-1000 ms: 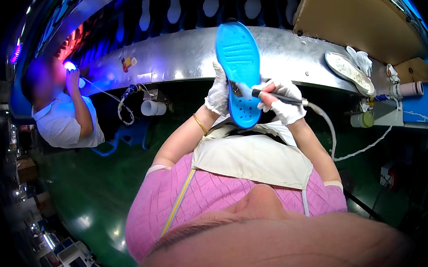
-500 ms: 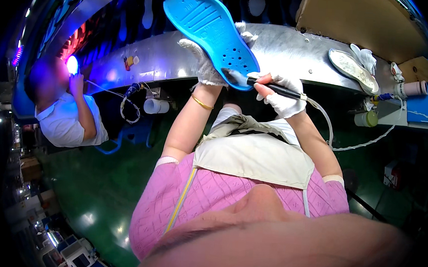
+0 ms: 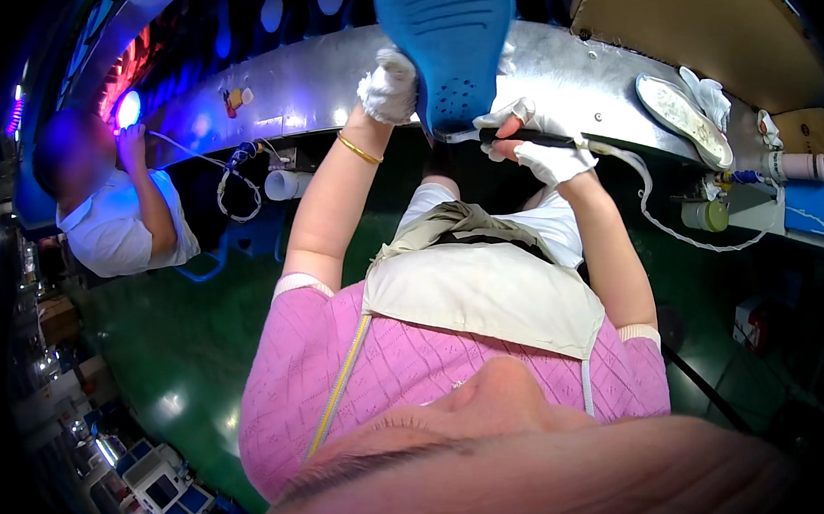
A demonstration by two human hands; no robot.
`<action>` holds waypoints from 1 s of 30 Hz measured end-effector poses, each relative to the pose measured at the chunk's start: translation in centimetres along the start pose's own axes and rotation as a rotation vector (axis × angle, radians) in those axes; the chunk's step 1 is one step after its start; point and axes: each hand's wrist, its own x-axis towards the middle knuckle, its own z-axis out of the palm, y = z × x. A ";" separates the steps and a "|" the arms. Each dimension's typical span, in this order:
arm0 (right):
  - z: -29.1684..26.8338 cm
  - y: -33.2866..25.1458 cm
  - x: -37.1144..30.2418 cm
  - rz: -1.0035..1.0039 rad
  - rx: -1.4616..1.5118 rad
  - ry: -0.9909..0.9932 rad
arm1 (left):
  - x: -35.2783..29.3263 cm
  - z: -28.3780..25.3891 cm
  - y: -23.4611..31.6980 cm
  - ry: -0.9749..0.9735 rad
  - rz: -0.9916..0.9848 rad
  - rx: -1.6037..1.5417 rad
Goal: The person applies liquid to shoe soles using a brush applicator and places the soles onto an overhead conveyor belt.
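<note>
The white-gloved left hand (image 3: 389,86) is curled closed at the eight o'clock edge of the blue, perforated, shoe-shaped sole (image 3: 444,44), which is held up near twelve o'clock. Brushing appears under way at the sole's six o'clock end, where the slim black-handled, hose-fed brush (image 3: 535,137) has its tip; how much surface is done or left I cannot tell. Toward four o'clock, the partly gloved right hand (image 3: 550,162) pinches that handle between closed fingers.
</note>
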 end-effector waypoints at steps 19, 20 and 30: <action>-1.7 -0.7 1.0 -0.260 -0.003 -0.018 | 3.5 2.2 2.4 0.234 -0.525 0.342; -1.8 -0.6 1.0 -0.236 -0.045 -0.044 | 3.6 2.3 2.5 0.270 -0.554 0.371; -3.3 -1.4 2.4 -0.417 -0.173 0.008 | 3.2 0.0 1.6 0.270 -0.508 0.297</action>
